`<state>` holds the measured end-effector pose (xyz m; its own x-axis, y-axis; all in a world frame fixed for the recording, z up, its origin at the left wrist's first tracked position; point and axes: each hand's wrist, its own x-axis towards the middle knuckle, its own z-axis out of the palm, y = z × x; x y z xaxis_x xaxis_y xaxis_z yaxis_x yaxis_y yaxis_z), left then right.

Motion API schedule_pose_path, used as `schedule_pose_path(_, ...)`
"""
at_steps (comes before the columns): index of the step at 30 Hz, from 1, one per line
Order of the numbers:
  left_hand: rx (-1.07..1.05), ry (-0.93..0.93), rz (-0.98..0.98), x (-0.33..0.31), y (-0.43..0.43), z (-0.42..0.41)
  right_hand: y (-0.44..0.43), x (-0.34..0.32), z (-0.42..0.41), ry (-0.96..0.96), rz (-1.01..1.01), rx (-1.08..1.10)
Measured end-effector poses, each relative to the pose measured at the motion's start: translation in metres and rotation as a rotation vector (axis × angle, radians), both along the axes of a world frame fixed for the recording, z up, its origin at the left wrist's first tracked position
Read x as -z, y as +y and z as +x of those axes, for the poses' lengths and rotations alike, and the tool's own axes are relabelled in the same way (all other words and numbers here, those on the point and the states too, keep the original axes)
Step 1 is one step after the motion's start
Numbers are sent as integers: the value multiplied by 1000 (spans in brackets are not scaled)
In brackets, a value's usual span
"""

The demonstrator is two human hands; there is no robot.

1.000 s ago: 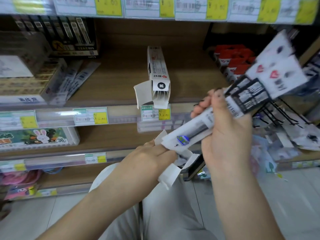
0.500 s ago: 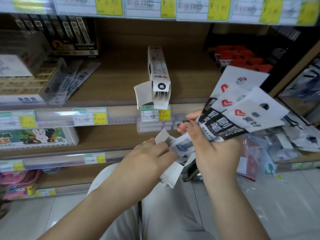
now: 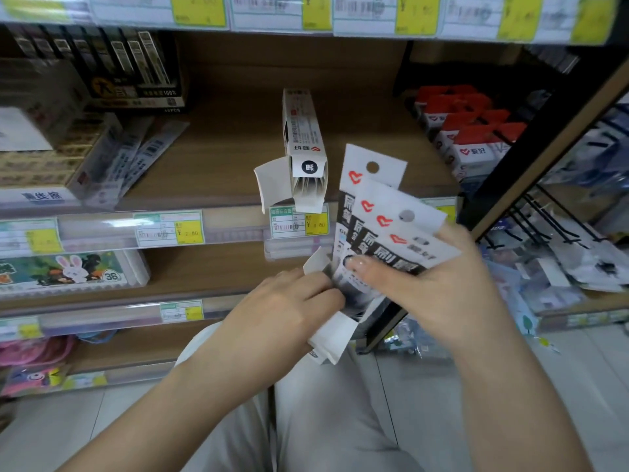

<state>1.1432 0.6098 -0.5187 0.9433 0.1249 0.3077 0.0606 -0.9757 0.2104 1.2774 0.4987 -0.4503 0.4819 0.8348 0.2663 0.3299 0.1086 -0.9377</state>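
Observation:
My right hand (image 3: 439,284) grips a fanned bunch of white and black pen packets (image 3: 384,212) with red heart marks and hang holes, tops pointing up. Their lower ends go into a small white carton (image 3: 332,332) with open flaps, which my left hand (image 3: 289,304) holds from the left at its mouth. Most of the carton is hidden under both hands. A second long white carton (image 3: 304,148) with an open end flap lies on the wooden shelf (image 3: 221,148) behind, pointing toward me.
Black pen boxes (image 3: 132,69) and flat packs stand at the shelf's left; red-topped packets (image 3: 466,131) sit at its right. Price tag rails (image 3: 170,229) front each shelf. A rabbit-print box (image 3: 71,270) lies on the lower shelf. Wire hooks (image 3: 551,229) with hanging packs jut out at right.
My right hand has swung the packets from pointing up-right to nearly upright and lowered their ends into the carton. My left hand has stayed at the carton's mouth.

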Motion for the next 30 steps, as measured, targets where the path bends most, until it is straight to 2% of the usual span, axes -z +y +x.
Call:
schedule_pose_path(2,6,-3,16,-3,-2,0,0,-7,6,-106,-83,11)
schedule_pose_path(6,1,-8,25,-2,-2,1,18,9,11,-213,-413,31)
schedule_pose_path(9,7,-27,-24,0,3,1,17,0,15,-325,-516,-17)
schedule_pose_path(13,32,-17,-31,-2,1,2,14,-40,20,-648,-461,-136)
schedule_pose_path(16,30,-11,-17,-2,0,2,27,-37,17,-953,-596,-159)
schedule_pose_path(20,22,-7,-26,0,2,3,40,-17,3,-1025,-821,-237)
schedule_pose_path(23,30,-12,-43,-1,4,3,37,-20,4,-1015,-755,-176)
schedule_pose_path(25,35,-22,-52,-2,5,2,38,-19,6,-1074,-745,-152)
schedule_pose_path(30,49,-25,-47,-1,5,2,52,-6,-1,-1041,-908,-174)
